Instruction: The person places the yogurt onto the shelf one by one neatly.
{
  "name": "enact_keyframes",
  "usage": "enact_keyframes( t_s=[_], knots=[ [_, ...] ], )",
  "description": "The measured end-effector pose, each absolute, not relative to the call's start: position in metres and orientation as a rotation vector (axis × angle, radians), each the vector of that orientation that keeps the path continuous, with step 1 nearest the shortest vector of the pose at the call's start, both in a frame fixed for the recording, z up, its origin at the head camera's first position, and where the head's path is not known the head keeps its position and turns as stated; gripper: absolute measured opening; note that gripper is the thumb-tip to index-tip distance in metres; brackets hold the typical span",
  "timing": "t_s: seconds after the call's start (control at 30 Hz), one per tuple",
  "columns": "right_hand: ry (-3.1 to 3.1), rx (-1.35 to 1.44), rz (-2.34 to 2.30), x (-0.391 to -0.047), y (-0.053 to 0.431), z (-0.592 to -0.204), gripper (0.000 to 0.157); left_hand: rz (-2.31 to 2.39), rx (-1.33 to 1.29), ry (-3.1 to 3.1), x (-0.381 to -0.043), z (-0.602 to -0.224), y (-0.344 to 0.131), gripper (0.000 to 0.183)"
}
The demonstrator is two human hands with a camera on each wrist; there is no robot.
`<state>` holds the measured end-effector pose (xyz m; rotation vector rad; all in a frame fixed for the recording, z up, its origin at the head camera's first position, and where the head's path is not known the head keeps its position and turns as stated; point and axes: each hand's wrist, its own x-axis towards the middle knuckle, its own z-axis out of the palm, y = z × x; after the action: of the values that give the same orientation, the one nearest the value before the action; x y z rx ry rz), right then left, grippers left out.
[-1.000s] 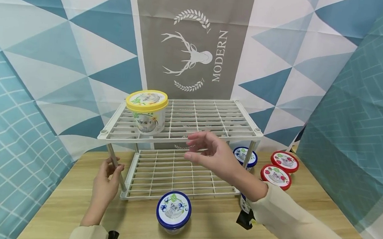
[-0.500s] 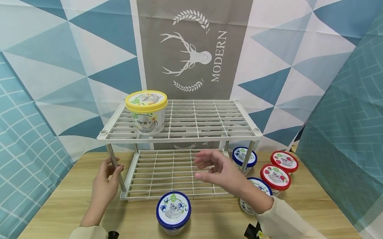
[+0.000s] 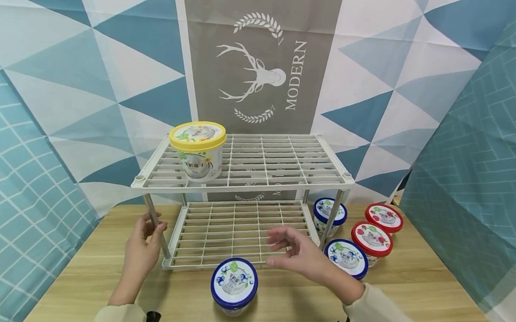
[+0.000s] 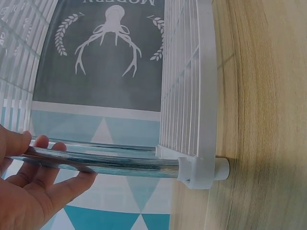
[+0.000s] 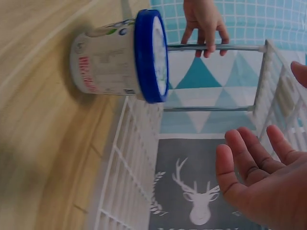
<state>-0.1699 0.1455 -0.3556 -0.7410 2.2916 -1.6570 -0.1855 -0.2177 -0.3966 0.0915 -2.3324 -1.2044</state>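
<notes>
My left hand point(image 3: 142, 245) holds the front-left metal post point(image 4: 115, 164) of a white two-tier wire rack point(image 3: 256, 186), thumb on one side and fingers on the other. Empty, with fingers loosely bent, my right hand point(image 3: 299, 253) hovers before the lower shelf. Left of it, a tub with a blue lid point(image 3: 234, 284) stands upright on the table in front of the rack. That blue-lidded tub point(image 5: 115, 55) also shows in the right wrist view, apart from the right fingers. A tub with a yellow lid point(image 3: 197, 150) sits on the upper shelf at its left end.
Right of the rack stand two more blue-lidded tubs, one near the right forearm point(image 3: 346, 258) and one behind the front-right post point(image 3: 328, 213). Beside them are two red-lidded tubs point(image 3: 372, 240). A patterned cloth point(image 3: 136, 67) hangs behind the wooden table point(image 3: 81, 268).
My right hand has come down from the upper shelf's front edge to lower-shelf height, shifting slightly right. My left hand keeps its hold on the post. The tubs have stayed in place.
</notes>
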Motion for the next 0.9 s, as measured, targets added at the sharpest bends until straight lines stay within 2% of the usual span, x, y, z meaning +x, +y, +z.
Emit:
enact_keyframes(
  t_s=[0.9],
  knots=[
    [2.183,-0.671,-1.632,-0.168,0.138,-0.422,0.079,-1.213,0.062,-2.287,-0.186,-0.398,-0.217,0.028]
  ],
)
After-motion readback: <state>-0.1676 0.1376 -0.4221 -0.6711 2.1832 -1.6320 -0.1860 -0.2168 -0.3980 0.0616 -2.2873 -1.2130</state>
